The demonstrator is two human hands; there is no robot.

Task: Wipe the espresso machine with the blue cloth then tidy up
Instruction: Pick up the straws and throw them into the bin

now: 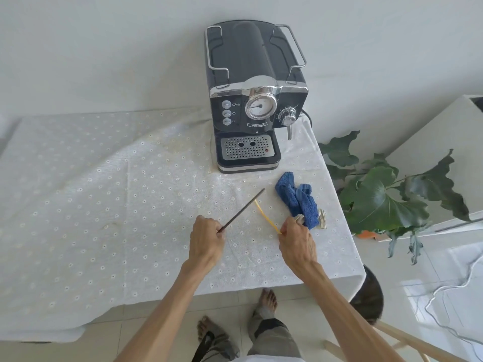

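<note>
While bare feet [266,300] stand on the tiled floor [300,304] below the table [104,205]: left hand [206,244] closed around the near end of a dark rod [241,210], angled up and away; right hand [296,240] pinched shut on a yellow strip [265,216] running to the rod. Just beyond the right hand, crumpled blue cloth [296,198] on the tablecloth, partly over small wooden pieces [322,218]. Farther back, black espresso machine [254,100] upright near the wall. Leafy plant [379,202] right of the table.

L hand [206,237] grips rod [241,210]; R hand [296,237] maybe straw [266,218]
</note>
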